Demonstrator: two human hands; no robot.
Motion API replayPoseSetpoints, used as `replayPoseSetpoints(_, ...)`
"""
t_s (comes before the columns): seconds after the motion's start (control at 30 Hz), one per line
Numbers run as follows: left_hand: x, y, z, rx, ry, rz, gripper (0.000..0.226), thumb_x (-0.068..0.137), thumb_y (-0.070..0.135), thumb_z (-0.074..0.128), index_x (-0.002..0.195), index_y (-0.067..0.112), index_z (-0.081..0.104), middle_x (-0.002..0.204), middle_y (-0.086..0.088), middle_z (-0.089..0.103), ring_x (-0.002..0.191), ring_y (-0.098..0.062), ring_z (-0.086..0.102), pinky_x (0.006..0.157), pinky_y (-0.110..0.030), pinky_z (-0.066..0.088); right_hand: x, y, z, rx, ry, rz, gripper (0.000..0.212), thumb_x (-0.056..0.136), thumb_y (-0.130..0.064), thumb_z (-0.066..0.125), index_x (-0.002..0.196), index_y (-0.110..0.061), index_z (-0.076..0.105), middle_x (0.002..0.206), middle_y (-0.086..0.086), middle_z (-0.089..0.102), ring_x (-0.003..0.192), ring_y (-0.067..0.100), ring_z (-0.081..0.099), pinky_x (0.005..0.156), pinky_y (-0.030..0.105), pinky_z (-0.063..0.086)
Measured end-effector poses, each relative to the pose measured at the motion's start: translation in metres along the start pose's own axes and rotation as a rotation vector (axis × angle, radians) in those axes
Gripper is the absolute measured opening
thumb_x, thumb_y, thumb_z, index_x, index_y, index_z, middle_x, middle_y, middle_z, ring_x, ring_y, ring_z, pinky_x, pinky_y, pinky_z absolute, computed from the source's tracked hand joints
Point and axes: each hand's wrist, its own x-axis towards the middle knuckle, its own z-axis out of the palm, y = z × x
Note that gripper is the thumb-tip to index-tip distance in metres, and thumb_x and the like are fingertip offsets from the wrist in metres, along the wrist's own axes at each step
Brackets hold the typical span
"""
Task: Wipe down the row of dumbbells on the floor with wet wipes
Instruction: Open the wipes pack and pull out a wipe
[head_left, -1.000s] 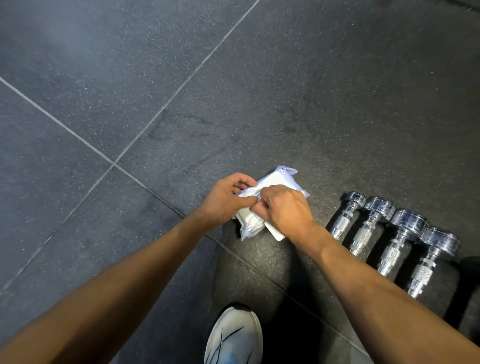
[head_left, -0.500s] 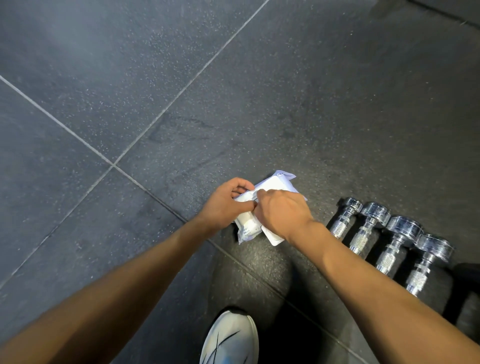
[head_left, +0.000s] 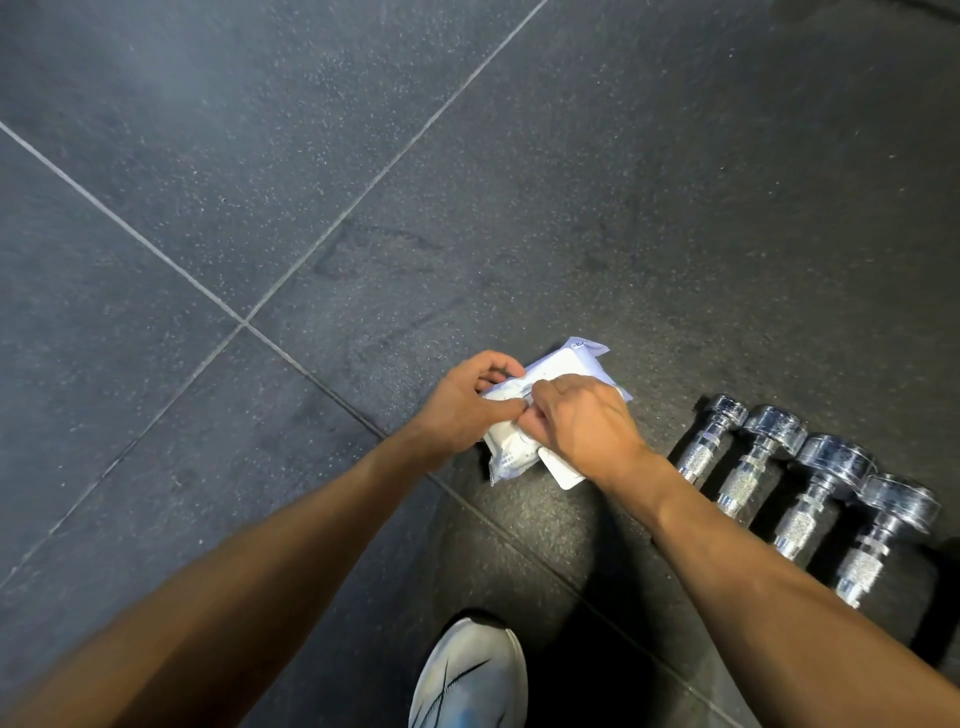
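A white pack of wet wipes (head_left: 563, 366) is held in the air above the dark floor. My left hand (head_left: 467, 402) grips its left side with curled fingers. My right hand (head_left: 582, 423) lies over the pack's top and pinches at its opening; the pack's flap (head_left: 563, 473) hangs below that hand. Several chrome dumbbells (head_left: 810, 483) lie side by side in a row on the floor at the right, partly hidden by my right forearm.
The floor (head_left: 260, 182) is dark speckled rubber tiles with pale seams. My white shoe (head_left: 467, 675) stands at the bottom centre. Open floor lies to the left and beyond the pack.
Both hands stay on the pack with small finger shifts at its opening. The view has drifted slightly, so the hands and dumbbells sit a little differently in frame.
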Motion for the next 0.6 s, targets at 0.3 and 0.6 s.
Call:
replayPoseSetpoints(0.3,-0.001,-0.001,0.001,-0.014,-0.004,0.034,0.032,0.083,-0.008,0.073,0.109,0.009,0.065,0.095,-0.001,0.059,0.072,0.006,0.054,0.069,-0.012,0.048,-0.005,0.002,0.006,0.064,0.054,0.048,0.029,0.086,-0.029,0.050,0.062,-0.012,0.051,0.053,0.006,0.055,0.050,0.025,0.054,0.050,0.031,0.041)
replayPoseSetpoints(0.6,0.001,0.000,-0.002,0.015,-0.022,-0.008,0.034,0.083,0.000,0.077,0.112,0.012,0.065,0.100,0.000,0.062,0.082,-0.005,0.057,0.067,-0.014,0.050,0.005,-0.001,-0.016,-0.133,-0.124,0.103,0.030,0.087,-0.040,0.068,0.079,-0.014,0.054,0.068,0.005,0.061,0.060,0.028,0.055,0.058,0.031,0.035)
